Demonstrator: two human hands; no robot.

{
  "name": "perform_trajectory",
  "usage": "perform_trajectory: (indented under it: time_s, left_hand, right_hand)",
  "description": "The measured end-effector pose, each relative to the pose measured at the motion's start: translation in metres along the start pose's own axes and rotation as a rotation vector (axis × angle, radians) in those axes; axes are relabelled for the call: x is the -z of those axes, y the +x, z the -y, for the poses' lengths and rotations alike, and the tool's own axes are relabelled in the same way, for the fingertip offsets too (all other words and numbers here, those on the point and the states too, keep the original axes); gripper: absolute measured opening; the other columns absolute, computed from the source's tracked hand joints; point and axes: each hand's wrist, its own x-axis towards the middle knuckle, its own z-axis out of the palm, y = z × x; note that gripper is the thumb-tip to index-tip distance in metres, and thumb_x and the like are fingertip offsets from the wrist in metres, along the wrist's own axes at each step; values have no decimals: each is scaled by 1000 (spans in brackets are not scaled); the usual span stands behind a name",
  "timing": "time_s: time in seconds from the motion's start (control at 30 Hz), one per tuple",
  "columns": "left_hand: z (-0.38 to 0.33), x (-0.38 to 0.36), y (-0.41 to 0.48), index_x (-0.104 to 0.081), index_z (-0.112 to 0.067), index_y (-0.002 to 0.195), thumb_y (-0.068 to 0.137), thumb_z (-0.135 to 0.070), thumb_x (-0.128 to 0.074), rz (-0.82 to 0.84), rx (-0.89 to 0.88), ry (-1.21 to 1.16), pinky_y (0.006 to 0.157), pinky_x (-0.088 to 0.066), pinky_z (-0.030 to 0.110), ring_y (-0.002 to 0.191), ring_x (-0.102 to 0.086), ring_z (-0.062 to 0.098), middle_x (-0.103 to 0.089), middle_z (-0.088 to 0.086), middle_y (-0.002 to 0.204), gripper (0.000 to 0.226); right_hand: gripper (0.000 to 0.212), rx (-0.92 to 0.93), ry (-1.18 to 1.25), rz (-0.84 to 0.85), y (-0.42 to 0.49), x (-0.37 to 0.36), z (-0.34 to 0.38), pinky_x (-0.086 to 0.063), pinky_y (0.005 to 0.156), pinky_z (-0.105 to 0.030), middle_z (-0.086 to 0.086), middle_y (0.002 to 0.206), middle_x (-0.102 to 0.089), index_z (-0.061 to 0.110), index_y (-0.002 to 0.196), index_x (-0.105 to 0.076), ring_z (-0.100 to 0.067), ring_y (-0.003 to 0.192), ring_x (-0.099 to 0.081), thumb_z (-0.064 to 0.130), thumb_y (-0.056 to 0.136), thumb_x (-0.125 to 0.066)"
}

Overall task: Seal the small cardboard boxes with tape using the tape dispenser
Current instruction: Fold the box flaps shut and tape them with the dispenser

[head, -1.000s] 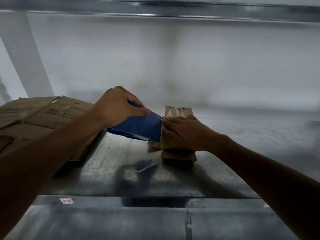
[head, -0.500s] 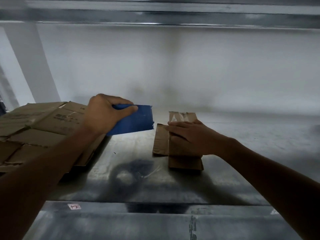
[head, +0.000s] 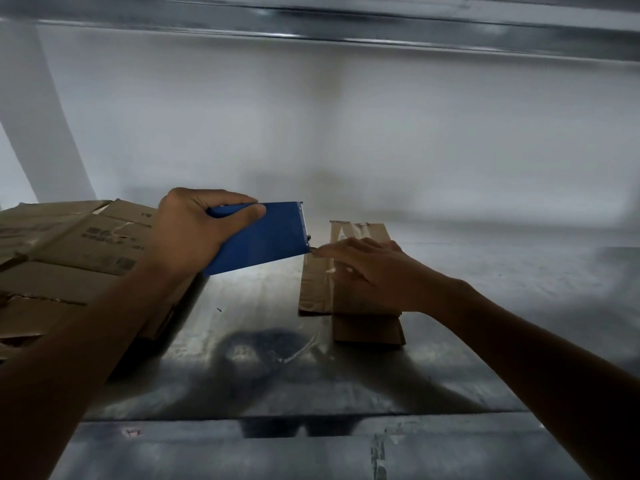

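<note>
Blue tape dispenser shows a smooth, satin shell, faintly shiny along its edge. The small box is plain matt brown cardboard, with glossy clear tape catching light on top. Flattened cartons alongside are the same dull cardboard. Beneath it all, the metal shelf gleams, scuffed and smeared.

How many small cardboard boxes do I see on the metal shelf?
1 small box, under the right hand, right of the blue tape dispenser. The flattened cardboard at left may hide others.
</note>
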Motion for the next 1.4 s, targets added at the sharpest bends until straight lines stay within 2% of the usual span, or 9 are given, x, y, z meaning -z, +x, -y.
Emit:
perform_trajectory:
  time_s: [0.17, 0.3, 0.37, 0.53, 0.8, 0.97, 1.07, 1.23, 1.4]
  left_hand:
    - [0, 2, 4, -81, -21, 93, 87, -23, -78, 6, 39, -54, 74, -49, 3, 85, -72, -3, -77, -20, 90, 7]
    - [-1, -2, 3, -81, -22, 93, 88, -22, -78, 13, 29, -74, 78, -54, 10, 86, -73, 0, -77, -18, 90, 6]
    - [-1, -4, 3, -81, -23, 93, 88, -23, -78, 18, 37, -87, 80, -56, 12, 87, -73, 0, -78, -17, 90, 6]
    - [-4, -9, 1, -82, -20, 94, 88, -23, -78, 21, 53, -131, 83, -58, 20, 89, -74, 5, -79, -12, 92, 8]
    - [-4, -16, 2, -82, -22, 92, 89, -24, -77, 11, 80, -157, 86, -59, 30, 89, -74, 7, -79, -12, 91, 6]
    - [-8, -22, 3, -81, -25, 91, 90, -24, -76, 2, 63, -145, 82, -58, 19, 88, -73, 3, -78, -15, 91, 6]
    - [-10, -24, 3, -82, -25, 92, 90, -25, -76, -2, 51, -138, 80, -57, 17, 87, -73, 2, -78, -17, 91, 7]
    - [-11, -23, 4, -82, -23, 92, 91, -23, -75, -10, 15, -110, 79, -58, 19, 86, -73, 3, -78, -16, 90, 7]
    - [-12, -16, 10, -80, -31, 88, 91, -24, -75, -7, -14, -86, 78, -57, 16, 85, -73, 3, -77, -18, 89, 9]
  right_hand:
    - [51, 101, -171, 104, 6, -5, -7, -34, 113, -55, 11, 161, -33, 42, 147, -46, -28, 149, -27, 25, 101, -58]
    - [51, 71, -173, 44, 6, -5, 3, -41, 104, -54, 10, 148, -48, 34, 133, -58, -23, 139, -36, 48, 101, -21]
    - [53, 25, -132, 48, 8, -4, 9, -40, 103, -54, 6, 143, -53, 27, 129, -62, -23, 133, -40, 46, 101, -21]
    - [44, -55, -136, 57, 11, -4, 15, -36, 108, -50, 7, 144, -50, 29, 134, -57, -18, 132, -37, 44, 105, -28]
    - [67, -201, -244, -30, 9, -18, 21, -30, 117, -52, -13, 164, -23, 20, 159, -20, -32, 151, -21, 50, 99, -12]
    - [76, -237, -325, -35, 10, -23, 21, -27, 113, -68, -6, 162, -36, 20, 155, -32, -26, 146, -39, 52, 95, 0]
    - [88, -230, -296, -52, 9, -22, 22, -39, 110, -60, -6, 159, -39, 18, 154, -35, -26, 144, -42, 61, 95, 14]
    - [80, -254, -238, -161, -3, -17, 19, -47, 105, -44, -15, 153, -46, 9, 147, -45, -32, 141, -43, 66, 96, -22]
    - [57, -158, -101, -48, -16, 6, -2, -19, 120, -53, 7, 149, -51, 25, 149, -41, -15, 141, -40, 52, 99, -31]
